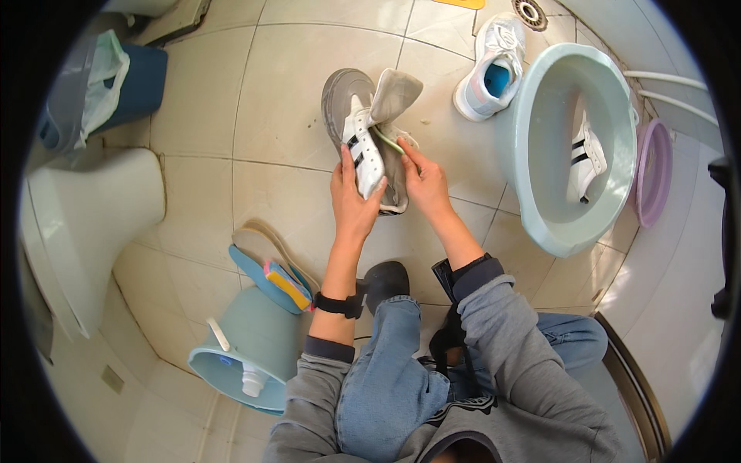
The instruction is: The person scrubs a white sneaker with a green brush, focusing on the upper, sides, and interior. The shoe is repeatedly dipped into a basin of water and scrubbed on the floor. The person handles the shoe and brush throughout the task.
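Observation:
A white sneaker (362,150) with black stripes lies open before me, its tongue (395,95) folded outward and its lace holes bare. My left hand (354,199) grips the white side of the sneaker near the heel. Between the thumb and fingers of my right hand (425,176) is a thin pale-green handle (389,139), whose far end is hidden inside the shoe. A similar striped shoe (587,156) lies in water in the pale-green basin (529,191) to the right. Beside that basin stands a white laced sneaker (486,87) with a blue insole.
Insoles (255,269) and a yellow-and-blue sponge (289,287) lie at the lower left, by a tipped bucket (255,324) holding a white bottle (253,382). A toilet (110,191) and a blue bin (142,81) stand left. A purple basin (656,173) leans at the right wall, near a floor drain (529,13).

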### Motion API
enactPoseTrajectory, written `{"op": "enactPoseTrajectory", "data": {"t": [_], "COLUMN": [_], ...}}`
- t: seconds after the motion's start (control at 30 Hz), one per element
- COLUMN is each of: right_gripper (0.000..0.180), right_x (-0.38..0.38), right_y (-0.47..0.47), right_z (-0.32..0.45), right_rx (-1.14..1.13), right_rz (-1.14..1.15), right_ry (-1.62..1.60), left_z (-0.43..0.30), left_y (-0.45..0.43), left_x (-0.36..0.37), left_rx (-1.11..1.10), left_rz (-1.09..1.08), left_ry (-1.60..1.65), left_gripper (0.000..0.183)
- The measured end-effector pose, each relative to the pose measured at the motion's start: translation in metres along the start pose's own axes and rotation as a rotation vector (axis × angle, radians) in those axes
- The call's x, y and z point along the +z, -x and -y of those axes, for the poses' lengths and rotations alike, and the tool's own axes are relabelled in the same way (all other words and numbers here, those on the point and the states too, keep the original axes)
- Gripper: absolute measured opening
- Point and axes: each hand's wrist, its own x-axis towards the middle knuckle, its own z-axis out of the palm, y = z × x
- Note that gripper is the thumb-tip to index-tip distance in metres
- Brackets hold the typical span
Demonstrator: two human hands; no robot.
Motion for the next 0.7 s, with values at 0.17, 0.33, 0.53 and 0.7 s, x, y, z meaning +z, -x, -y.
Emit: {"op": "enactPoseTrajectory", "data": {"t": [0.17,0.33,0.53,0.7], "right_gripper": [0.039,0.041,0.038,0.033], "right_x": [-0.019,-0.054,-0.023,-0.009], "right_y": [0.026,0.080,0.034,0.005], "right_z": [0.005,0.014,0.010,-0.003], "right_rx": [-0.220,-0.164,-0.047,-0.347], "right_rz": [-0.009,0.232,0.082,-0.017], "right_ry": [0.410,0.278,0.090,0.278], "left_z": [0.003,-0.003,-0.012,-0.005], "left_y": [-0.004,-0.008,-0.002,-0.011], "left_x": [0.001,0.000,0.014,0.020], "left_rx": [0.056,0.091,0.223,0.202], "left_rz": [-0.142,-0.190,-0.163,-0.192], "left_ry": [-0.013,-0.226,-0.426,-0.356], "left_gripper": [0.071,0.069,0.078,0.078]}}
